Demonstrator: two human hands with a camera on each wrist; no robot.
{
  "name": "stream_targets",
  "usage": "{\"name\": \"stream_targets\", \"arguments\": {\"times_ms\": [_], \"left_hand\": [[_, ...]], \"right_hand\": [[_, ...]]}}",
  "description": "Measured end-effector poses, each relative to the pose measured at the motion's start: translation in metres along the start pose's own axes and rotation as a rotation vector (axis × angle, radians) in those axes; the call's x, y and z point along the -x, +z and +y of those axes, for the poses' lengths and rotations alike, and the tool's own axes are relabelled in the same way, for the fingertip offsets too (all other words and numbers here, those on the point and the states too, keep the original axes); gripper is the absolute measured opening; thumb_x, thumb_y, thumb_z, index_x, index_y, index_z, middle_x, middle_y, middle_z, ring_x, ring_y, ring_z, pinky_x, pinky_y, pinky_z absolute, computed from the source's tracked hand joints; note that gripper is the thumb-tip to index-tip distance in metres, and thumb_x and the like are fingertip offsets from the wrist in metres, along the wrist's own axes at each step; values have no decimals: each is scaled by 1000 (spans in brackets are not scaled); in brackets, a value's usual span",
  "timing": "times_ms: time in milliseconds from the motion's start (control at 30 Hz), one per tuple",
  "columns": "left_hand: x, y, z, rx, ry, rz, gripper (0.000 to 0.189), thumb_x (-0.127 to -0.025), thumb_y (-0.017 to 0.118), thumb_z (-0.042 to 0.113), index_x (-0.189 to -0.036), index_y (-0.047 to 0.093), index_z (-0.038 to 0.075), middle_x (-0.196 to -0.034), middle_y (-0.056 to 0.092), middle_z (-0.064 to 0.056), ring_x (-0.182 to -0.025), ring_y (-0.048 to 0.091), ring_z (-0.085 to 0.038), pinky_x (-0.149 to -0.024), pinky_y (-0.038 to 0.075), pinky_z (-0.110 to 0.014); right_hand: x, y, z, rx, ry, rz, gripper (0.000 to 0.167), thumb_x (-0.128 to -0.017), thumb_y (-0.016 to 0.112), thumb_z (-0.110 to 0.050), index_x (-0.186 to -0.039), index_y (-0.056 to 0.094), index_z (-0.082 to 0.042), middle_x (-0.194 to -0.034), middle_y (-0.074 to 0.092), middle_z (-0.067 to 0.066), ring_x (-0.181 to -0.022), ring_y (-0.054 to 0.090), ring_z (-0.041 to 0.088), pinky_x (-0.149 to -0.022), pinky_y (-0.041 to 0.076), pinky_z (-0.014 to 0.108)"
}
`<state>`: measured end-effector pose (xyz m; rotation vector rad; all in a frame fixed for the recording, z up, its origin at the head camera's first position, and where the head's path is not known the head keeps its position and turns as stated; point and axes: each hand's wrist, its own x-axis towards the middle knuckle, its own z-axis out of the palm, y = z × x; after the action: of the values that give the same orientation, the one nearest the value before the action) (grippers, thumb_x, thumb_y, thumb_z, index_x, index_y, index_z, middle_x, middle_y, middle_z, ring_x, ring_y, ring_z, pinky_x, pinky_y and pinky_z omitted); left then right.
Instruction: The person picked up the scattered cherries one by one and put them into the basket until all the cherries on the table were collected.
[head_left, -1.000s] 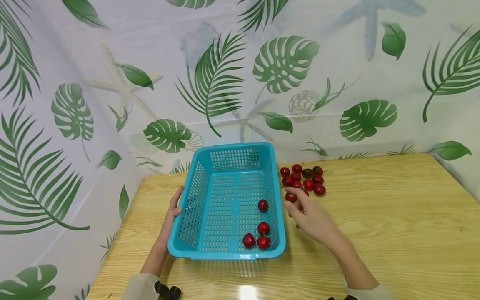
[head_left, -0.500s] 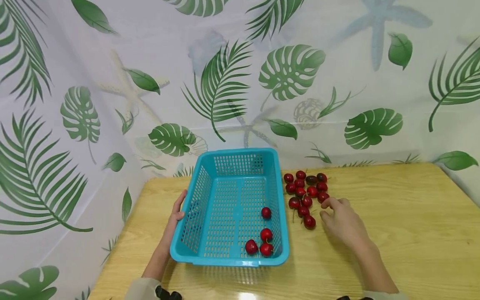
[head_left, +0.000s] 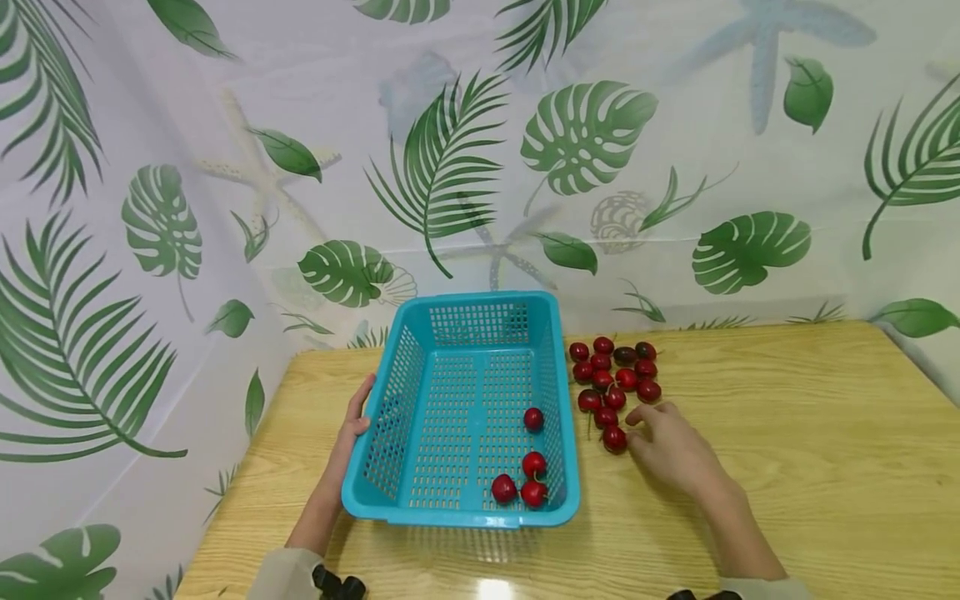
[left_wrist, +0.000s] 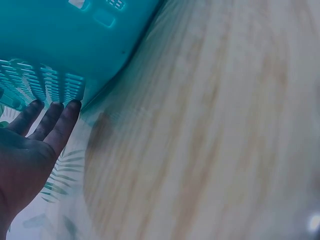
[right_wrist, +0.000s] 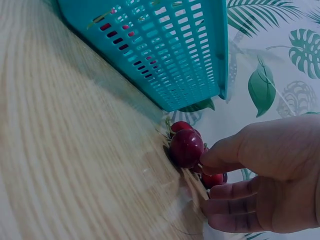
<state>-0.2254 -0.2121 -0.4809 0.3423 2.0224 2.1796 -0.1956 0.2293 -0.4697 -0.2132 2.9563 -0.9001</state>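
Note:
A turquoise plastic basket [head_left: 476, 367] stands on the table with several red cherries in its right part, such as this cherry [head_left: 503, 488]. My left hand [head_left: 352, 433] lies along its left side; in the left wrist view straight fingertips [left_wrist: 74, 104] touch the slotted wall. Several more cherries [head_left: 606, 417] lie in a loose cluster just right of the basket. At the front of that cluster, my right hand [head_left: 675, 450] is beside the nearest cherry [head_left: 614, 439], thumb and fingers apart. In the right wrist view the dark cherry [right_wrist: 186, 149] sits just past the fingertips, not gripped.
The wood-grain table [head_left: 810, 467] stretches away to the right. Behind it and on the left hangs a white cloth [head_left: 480, 208] printed with green leaves and starfish. The basket's right wall stands between its inside and the loose cherries.
My right hand has moved right, away from the basket's edge, then slightly left toward the front cherry. More loose cherries now show. My left hand stays at the basket.

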Motion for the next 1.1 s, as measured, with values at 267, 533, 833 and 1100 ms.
{"name": "stream_targets", "arguments": {"times_ms": [267, 533, 833, 1100], "left_hand": [[1, 2, 3, 6, -13, -3, 70, -94, 25, 22, -161, 4, 24, -164, 6, -11, -144, 19, -41, -103, 34, -42], [4, 3, 6, -4, -17, 1, 69, -95, 24, 22, -161, 5, 25, -164, 6, -10, -144, 19, -41, -103, 34, -42], [5, 4, 7, -19, -25, 4, 67, -96, 23, 23, -161, 4, 27, -165, 5, -8, -146, 17, -42, -103, 34, -43], [4, 4, 8, -3, -30, -3, 67, -96, 23, 22, -161, 4, 26, -165, 5, -9, -146, 18, -42, -102, 35, -42]], "right_hand": [[-2, 4, 0, 9, -27, 5, 37, -88, 56, -2, -124, 64, 0, -114, 57, 27, -92, 60, 33, -67, 50, 46], [-2, 7, -1, 26, -15, -14, 38, -88, 57, -1, -125, 63, 2, -114, 55, 28, -84, 59, 29, -65, 50, 43], [-4, 9, 2, 0, -38, 35, 37, -92, 56, -1, -128, 48, 2, -119, 52, 30, -82, 63, 34, -62, 51, 43], [-5, 10, 1, 13, -83, 31, 36, -89, 52, 5, -125, 53, 2, -120, 50, 28, -77, 61, 27, -64, 51, 41]]}}
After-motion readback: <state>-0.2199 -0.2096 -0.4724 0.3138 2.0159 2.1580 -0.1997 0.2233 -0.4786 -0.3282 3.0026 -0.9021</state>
